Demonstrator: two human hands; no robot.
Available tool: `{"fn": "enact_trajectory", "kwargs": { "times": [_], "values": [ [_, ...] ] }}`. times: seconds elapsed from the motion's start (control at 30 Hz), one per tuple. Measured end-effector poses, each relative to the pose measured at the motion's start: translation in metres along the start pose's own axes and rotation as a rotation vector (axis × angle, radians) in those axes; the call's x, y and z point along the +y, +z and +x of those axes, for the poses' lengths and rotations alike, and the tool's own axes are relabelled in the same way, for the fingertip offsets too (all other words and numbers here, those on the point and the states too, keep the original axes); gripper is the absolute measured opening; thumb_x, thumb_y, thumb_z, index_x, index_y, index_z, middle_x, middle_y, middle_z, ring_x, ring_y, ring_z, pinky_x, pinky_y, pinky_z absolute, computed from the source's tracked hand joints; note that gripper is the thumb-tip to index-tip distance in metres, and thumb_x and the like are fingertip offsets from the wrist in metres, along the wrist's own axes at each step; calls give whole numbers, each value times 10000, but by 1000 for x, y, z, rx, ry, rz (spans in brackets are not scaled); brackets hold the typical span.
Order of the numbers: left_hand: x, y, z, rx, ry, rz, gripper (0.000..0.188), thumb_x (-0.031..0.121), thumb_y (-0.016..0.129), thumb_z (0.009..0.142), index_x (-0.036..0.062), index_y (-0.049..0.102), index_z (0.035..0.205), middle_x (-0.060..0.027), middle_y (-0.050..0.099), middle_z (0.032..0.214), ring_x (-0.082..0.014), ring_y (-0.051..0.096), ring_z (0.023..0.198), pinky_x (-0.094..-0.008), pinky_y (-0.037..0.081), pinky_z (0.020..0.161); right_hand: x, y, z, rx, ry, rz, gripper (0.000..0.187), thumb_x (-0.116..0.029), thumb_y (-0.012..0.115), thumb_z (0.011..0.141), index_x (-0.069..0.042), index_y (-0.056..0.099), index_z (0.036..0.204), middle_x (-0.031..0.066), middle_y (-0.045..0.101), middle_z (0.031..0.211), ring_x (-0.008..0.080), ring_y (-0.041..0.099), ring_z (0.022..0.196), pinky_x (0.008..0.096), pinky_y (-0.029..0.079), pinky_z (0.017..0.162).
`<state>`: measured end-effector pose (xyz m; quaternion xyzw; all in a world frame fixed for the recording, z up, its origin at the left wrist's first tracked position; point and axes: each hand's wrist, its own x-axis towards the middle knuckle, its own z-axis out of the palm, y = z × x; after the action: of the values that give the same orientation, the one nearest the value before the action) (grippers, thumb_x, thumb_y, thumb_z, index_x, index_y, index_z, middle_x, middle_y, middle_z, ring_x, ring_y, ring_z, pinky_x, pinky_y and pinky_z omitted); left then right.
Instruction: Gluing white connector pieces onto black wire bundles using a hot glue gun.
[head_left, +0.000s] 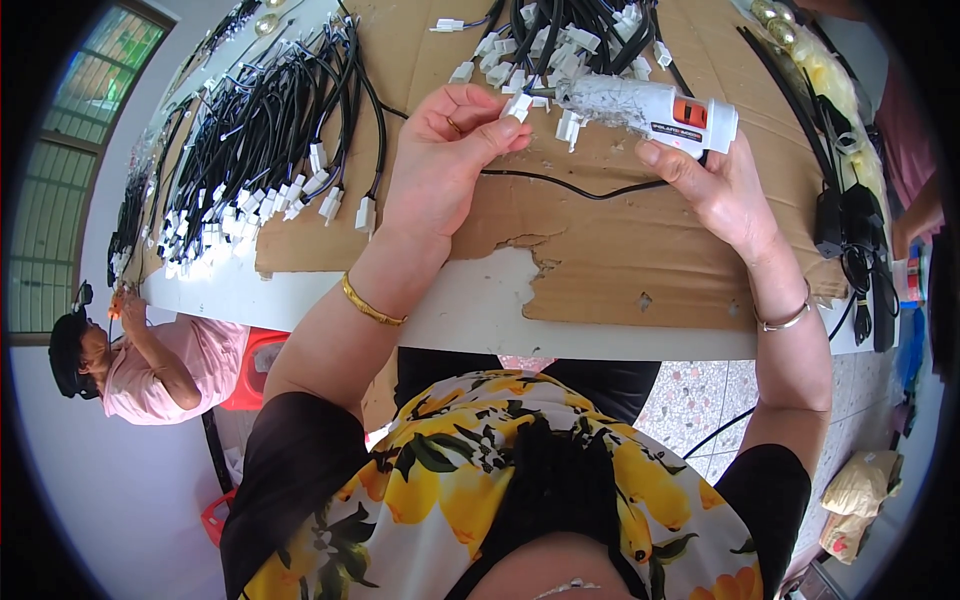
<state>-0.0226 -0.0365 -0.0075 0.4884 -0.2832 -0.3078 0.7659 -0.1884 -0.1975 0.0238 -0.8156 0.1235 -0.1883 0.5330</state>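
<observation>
**Hot glue gun [650, 112] held up to a white plug connector [516, 107]**

From where I stand, the person's left hand [450, 145] is pinching that small connector between thumb and fingers, above the brown cardboard sheet [630, 270] on the white table [470, 312]. The right hand [715, 190] is wrapped around the glue gun's white body, thumb at its near side, with the orange switch facing up. The gun's nozzle points left and ends right by the connector; I can't tell whether the two touch.

To the left lies a thick heap of black cables [275, 125], their white ends bunched toward the near edge. A second cable bundle [575, 35] sits beyond the hands. Over on the left, a co-worker in a pink top [165, 375] is beside a red stool [245, 385], hands raised at the table's edge.
</observation>
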Motion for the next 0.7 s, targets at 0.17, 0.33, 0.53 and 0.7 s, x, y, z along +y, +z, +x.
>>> {"fn": "enact_trajectory", "kwargs": {
  "times": [0.17,0.33,0.53,0.7],
  "values": [
    [-1,-1,0,6,6,9,166,-73,571,750,11,505,877,-107,598,865,-172,599,769,-272,507,701,2,-2,-1,-18,22,-21,255,-118,638,777,10,536,973,-9,563,812,41,482,731,193,419,656],
    [-3,-2,0,15,52,13,186,-98,574,735,17,499,859,-106,596,891,-176,597,780,-274,508,710,0,-3,-1,-67,53,-47,292,-114,630,783,24,522,1016,17,583,863,54,519,772,204,438,694],
    [-1,-1,0,49,65,17,193,-110,570,729,14,493,855,-118,594,892,-184,599,780,-282,512,716,0,-3,0,-60,64,-60,323,-118,625,785,38,503,1039,44,591,890,80,552,822,222,453,737],
    [-2,-1,1,38,65,17,186,-113,564,731,12,493,848,-118,590,892,-192,601,785,-292,518,718,-1,-4,0,-63,94,-84,337,-104,615,788,45,487,1063,63,589,923,103,562,857,233,457,756]
  ]
}}
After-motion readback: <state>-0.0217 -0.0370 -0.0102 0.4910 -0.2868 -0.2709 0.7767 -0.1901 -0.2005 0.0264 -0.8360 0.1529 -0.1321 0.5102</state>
